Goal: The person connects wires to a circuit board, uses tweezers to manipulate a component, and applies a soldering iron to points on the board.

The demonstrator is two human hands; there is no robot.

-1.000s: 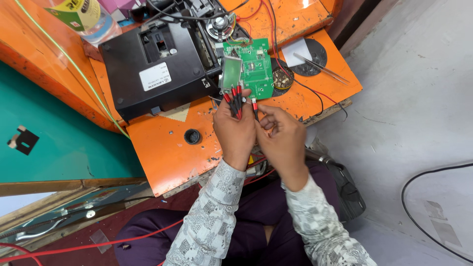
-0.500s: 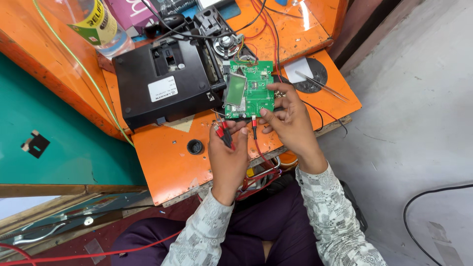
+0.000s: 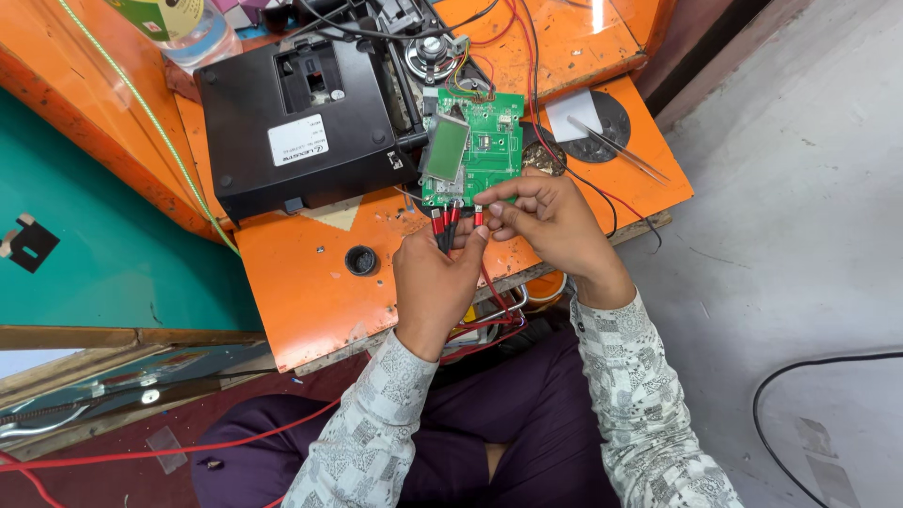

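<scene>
Red-tipped wire ends (image 3: 450,222) are pinched upright in the closed fingers of the left hand (image 3: 435,282), just below the green circuit board (image 3: 480,150). One red tip (image 3: 478,218) is gripped by the right hand (image 3: 550,221) fingertips, over the orange table (image 3: 310,292).

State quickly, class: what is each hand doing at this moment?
Left hand: closed around a bunch of red and black probe leads.
Right hand: fingertips pinching one red-tipped lead.

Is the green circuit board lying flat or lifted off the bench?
Flat: green circuit board rests face-up on the orange bench.
</scene>
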